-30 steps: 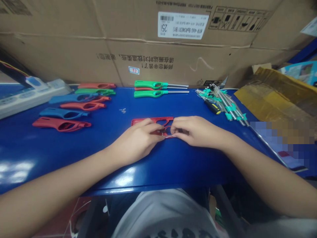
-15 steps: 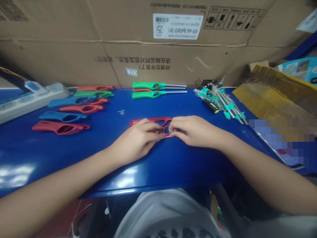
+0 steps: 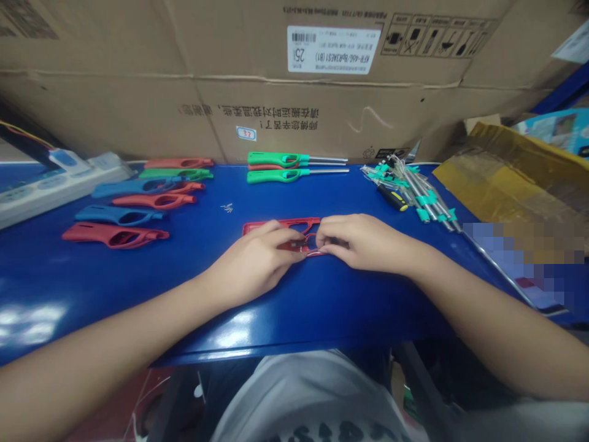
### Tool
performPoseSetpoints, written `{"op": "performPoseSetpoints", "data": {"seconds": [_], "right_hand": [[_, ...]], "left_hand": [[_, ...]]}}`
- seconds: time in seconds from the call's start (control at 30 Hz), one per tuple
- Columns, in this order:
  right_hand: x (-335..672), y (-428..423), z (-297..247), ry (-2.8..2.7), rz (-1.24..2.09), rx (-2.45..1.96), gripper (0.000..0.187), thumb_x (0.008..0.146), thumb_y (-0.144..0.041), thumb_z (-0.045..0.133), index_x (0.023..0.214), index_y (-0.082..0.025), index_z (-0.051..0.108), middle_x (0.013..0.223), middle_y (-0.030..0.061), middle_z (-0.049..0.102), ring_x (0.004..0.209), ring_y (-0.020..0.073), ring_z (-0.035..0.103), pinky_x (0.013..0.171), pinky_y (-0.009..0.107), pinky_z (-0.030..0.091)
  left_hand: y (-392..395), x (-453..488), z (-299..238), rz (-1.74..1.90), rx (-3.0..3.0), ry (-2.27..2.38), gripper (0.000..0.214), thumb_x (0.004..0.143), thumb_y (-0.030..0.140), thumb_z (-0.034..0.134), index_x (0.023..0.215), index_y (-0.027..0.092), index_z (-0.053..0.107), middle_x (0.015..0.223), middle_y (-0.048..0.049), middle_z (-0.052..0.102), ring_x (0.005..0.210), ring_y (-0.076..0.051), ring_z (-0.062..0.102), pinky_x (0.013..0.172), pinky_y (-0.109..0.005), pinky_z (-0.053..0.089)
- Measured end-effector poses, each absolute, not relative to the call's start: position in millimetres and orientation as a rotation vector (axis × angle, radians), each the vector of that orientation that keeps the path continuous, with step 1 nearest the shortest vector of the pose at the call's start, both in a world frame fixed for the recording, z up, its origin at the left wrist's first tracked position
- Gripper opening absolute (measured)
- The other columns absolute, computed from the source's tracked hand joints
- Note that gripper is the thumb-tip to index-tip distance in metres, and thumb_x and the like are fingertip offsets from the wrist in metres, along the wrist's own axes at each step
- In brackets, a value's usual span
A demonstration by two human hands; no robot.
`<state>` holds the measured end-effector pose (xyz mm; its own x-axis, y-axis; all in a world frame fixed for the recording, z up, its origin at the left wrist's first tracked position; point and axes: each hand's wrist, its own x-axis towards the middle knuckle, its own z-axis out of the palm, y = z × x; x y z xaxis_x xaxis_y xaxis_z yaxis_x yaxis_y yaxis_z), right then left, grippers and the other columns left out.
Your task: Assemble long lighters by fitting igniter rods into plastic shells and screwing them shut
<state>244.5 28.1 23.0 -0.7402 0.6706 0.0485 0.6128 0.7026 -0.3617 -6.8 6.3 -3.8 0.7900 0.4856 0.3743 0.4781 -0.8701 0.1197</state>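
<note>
A red lighter casing (image 3: 313,253) lies on the blue table in front of me, mostly covered by my fingers. My left hand (image 3: 257,255) is closed over its handle side, thumb and forefinger bent together on it. From the other side my right hand (image 3: 354,239) pinches at its front end; a thin pale piece shows by the fingertips, too small to name. Just behind, a second red casing half (image 3: 313,222) lies lengthwise, partly hidden by my left hand. Small inner parts between the fingertips cannot be made out.
Red, blue and green lighter casings (image 3: 115,234) lie at left beside a white power strip (image 3: 64,184). Several long-nosed lighters (image 3: 276,176) rest at the back. Metal tubes with green parts (image 3: 426,196) and a screwdriver (image 3: 393,198) are at right. Tiny pins (image 3: 227,209) lie mid-table. A cardboard box (image 3: 184,55) stands behind.
The view has shifted very slightly. My left fingertips have moved a little over the casing, showing more of the small parts; my right hand keeps its pinch.
</note>
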Motion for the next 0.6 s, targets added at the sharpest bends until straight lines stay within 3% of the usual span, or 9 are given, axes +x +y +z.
{"op": "performPoseSetpoints", "data": {"seconds": [0.6], "right_hand": [[251.1, 31.9, 24.7, -2.708, 0.605, -0.975, 0.009, 0.091, -0.01, 0.059, 0.089, -0.017, 0.065, 0.092, 0.0033, 0.069, 0.078, 0.0146, 0.059, 0.072, 0.025, 0.04]], "left_hand": [[5.6, -5.5, -4.4, 0.589, 2.984, 0.832, 0.03, 0.102, 0.02, 0.05, 0.113, 0.021, 0.078, 0.125, -0.0106, 0.07, 0.104, -0.027, 0.06, 0.086, -0.041, 0.057]]}}
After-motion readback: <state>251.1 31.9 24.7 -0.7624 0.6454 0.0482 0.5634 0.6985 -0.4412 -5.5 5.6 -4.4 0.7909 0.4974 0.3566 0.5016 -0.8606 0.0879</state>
